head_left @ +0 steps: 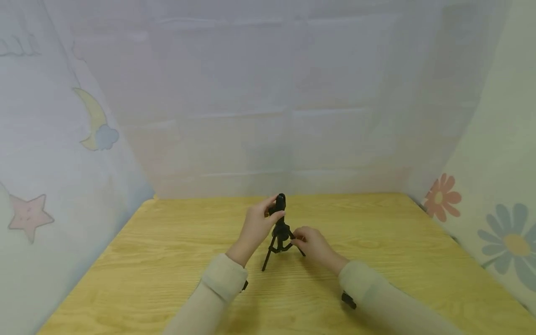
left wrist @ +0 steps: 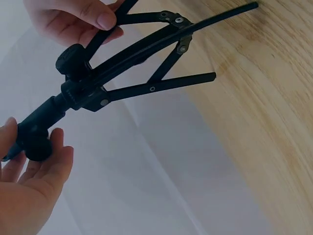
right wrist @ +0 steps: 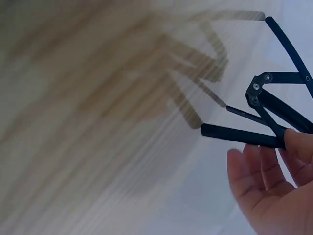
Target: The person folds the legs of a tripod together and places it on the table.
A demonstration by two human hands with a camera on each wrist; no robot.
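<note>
A small black tripod (head_left: 279,231) stands upright at the middle of the table, its legs spread and braced by hinged struts. Near its top, my left hand (head_left: 257,222) grips the upper shaft between thumb and fingers, beside a round knob (left wrist: 38,148). Lower down on the right, my right hand (head_left: 315,245) pinches one tripod leg. In the right wrist view, the thumb and fingers of that hand hold the leg (right wrist: 239,136) near its strut joint, and the leg's foot meets its reflection on the tabletop. A second knob (left wrist: 72,61) sits by the collar.
The wood-grain table (head_left: 188,232) reaches back to a creased pale cloth backdrop (head_left: 234,116). Side cloths carry a star (head_left: 30,215), a moon and flowers (head_left: 517,244). Small dark devices (head_left: 348,300) sit under both sleeve cuffs.
</note>
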